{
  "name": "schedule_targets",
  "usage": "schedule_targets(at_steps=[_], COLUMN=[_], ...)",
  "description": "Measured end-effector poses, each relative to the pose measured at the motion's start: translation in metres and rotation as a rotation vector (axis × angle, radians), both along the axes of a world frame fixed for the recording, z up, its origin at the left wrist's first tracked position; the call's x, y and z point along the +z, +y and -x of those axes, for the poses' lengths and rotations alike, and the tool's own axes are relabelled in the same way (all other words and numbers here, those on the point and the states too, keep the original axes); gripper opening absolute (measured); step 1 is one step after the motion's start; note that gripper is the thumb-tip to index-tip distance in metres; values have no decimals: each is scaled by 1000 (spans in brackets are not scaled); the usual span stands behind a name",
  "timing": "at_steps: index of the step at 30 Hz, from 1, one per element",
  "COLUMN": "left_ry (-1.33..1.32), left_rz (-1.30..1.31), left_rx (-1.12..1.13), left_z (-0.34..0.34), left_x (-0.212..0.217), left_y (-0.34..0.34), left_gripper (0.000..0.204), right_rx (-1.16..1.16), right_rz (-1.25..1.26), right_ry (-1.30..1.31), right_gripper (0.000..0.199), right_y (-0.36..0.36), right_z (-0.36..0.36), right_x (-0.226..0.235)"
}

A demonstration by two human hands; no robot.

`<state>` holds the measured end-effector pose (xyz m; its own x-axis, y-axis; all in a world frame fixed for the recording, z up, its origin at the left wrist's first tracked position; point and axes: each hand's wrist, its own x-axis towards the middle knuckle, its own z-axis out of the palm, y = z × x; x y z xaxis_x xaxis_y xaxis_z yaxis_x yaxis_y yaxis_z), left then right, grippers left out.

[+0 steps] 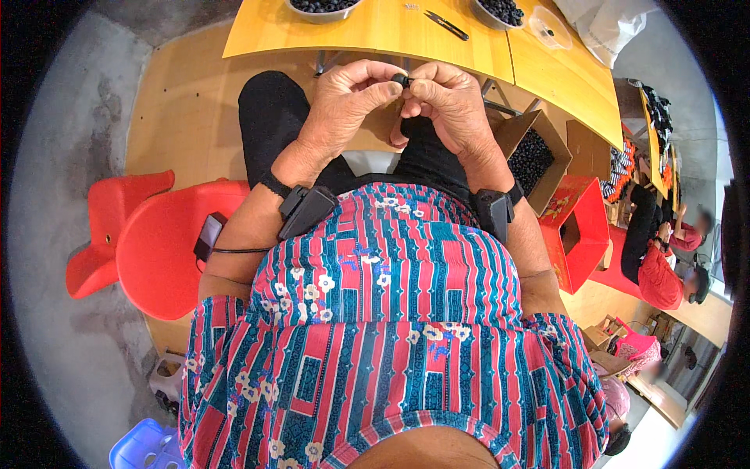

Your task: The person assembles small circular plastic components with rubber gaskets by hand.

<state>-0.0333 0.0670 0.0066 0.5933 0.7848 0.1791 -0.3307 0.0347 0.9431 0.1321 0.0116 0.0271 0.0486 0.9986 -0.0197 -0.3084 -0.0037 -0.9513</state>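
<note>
Just in front of the yellow table's edge, my two hands meet over my lap. My left hand is closed, its thumb and forefinger pinching a small round black part. From the other side my right hand is closed too, thumb and forefinger pressed on the right end of the same part. Whether a second tiny piece sits between the right fingertips is too small to tell. The kind of part cannot be made out at this size.
On the yellow table stand a bowl of black parts, a second such bowl, black snips and a clear lid. To my right are a cardboard box of black parts and a red box. Other people sit farther right.
</note>
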Motion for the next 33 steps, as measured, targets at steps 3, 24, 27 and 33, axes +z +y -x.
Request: schedule_targets(at_steps=[3, 24, 27, 33], left_ry=[19, -145, -150, -105], left_rz=[2, 146, 198, 131], left_rx=[29, 75, 83, 126], left_z=[-1, -8, -7, -9], left_x=[0, -3, -3, -4], left_y=[-1, -5, -6, -5], left_gripper=[20, 18, 17, 15], right_rx=[-81, -404, -419, -434], right_rz=[-43, -520, -540, -492], right_ry=[-142, -798, -813, -1066], right_gripper=[8, 9, 10, 7], right_y=[-1, 0, -3, -4], right_z=[2, 20, 24, 25], right_x=[7, 2, 8, 18])
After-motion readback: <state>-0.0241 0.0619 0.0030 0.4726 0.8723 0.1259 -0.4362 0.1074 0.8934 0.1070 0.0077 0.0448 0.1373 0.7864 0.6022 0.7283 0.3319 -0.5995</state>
